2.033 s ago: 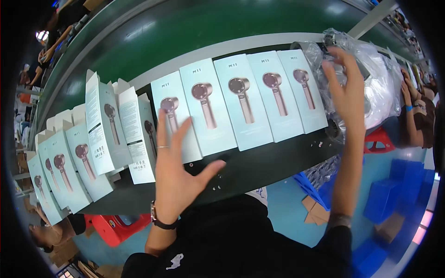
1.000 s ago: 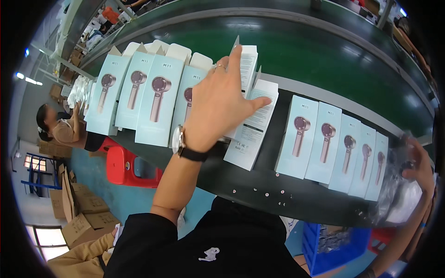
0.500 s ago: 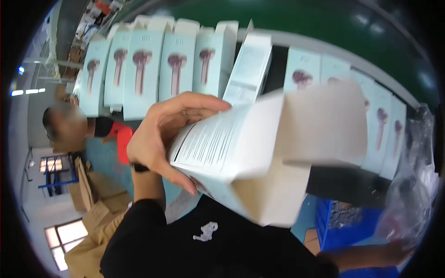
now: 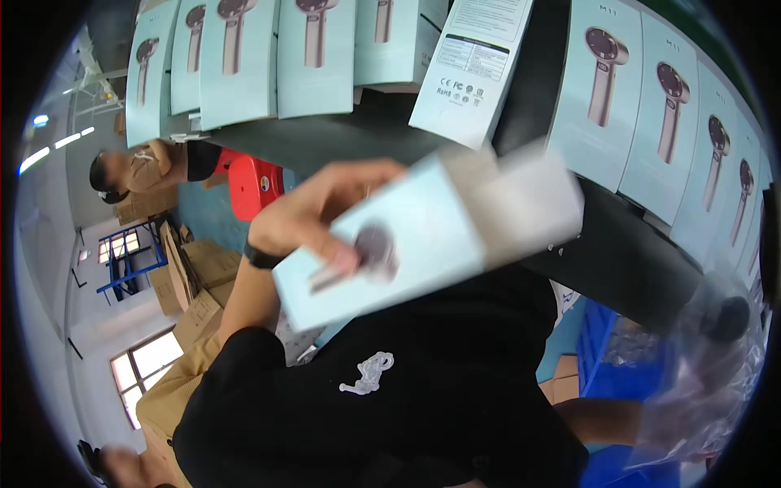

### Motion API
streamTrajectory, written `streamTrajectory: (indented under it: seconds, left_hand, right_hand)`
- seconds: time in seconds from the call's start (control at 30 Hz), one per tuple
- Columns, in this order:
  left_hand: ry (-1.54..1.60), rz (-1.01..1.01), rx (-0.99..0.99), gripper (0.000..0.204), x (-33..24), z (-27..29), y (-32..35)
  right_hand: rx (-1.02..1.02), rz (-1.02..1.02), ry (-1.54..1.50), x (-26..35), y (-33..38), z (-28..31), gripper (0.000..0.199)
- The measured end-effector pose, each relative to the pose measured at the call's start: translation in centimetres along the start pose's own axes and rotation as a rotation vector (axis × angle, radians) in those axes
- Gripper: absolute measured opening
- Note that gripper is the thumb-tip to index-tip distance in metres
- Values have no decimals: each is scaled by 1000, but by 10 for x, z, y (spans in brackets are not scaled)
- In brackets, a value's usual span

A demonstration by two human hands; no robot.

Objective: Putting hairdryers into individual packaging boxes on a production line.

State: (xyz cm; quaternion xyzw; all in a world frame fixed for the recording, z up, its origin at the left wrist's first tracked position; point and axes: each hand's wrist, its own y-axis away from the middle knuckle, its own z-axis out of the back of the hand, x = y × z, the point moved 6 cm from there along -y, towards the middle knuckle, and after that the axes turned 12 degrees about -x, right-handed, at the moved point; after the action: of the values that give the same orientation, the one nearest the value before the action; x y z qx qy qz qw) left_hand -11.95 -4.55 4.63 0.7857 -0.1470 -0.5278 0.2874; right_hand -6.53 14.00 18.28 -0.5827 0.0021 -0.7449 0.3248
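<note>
My left hand (image 4: 325, 215), with a dark band at its wrist, grips a pale blue carton (image 4: 382, 248) printed with a handheld fan. The carton is tilted, its white end flap (image 4: 541, 199) standing out to the right, smeared by motion. At the lower right, my right forearm (image 4: 602, 421) reaches behind a crumpled clear plastic bag (image 4: 691, 382). A dark rounded object (image 4: 724, 319) shows through the bag's upper part. The fingers of my right hand are hidden there.
Matching cartons (image 4: 317, 73) stand in a row at the far left, more cartons (image 4: 598, 89) at the right. Another carton (image 4: 464, 73) lies back side up on the dark table (image 4: 325, 142). A blue bin (image 4: 598, 342) and a red stool (image 4: 254, 187) stand beyond; two people are at the left.
My left hand has turned the carton, so its fan picture now faces up and its open end has swung. The view has shifted toward the table's near side. The bag has dropped lower.
</note>
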Motion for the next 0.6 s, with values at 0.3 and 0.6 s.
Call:
streamTrajectory:
  seconds: [0.3, 0.6]
  left_hand:
    - [-144, -192, 296, 109, 13, 30, -27]
    - [-409, -224, 98, 105, -4, 6, -27]
  right_hand:
    - [195, -51, -291, -76, 46, -17, 65]
    - [284, -121, -344, -95, 53, -8, 70]
